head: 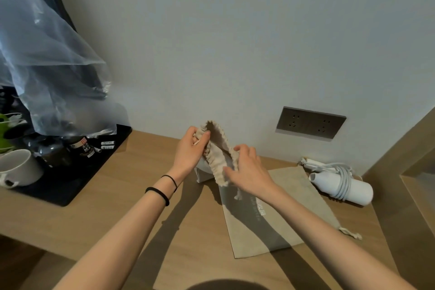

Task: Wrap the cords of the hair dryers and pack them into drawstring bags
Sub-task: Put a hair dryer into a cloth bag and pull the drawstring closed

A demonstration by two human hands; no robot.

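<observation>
A beige drawstring bag (217, 148) stands on the wooden desk, its gathered mouth held apart between both hands. My left hand (191, 152) grips the mouth's left rim, and my right hand (247, 172) grips the right rim. Something white shows low at the bag's left side. A second beige bag (282, 219) lies flat on the desk under my right forearm, with printed text and a drawstring end at its right corner. A white hair dryer (343, 187) with its white cord wrapped around the body lies to the right by the wall.
A black tray (77, 181) at the left holds a white mug (18, 167), dark bottles and small packets under a clear plastic bag (47, 54). A grey socket plate (310, 122) sits on the wall. A wooden ledge (414, 172) rises at the right.
</observation>
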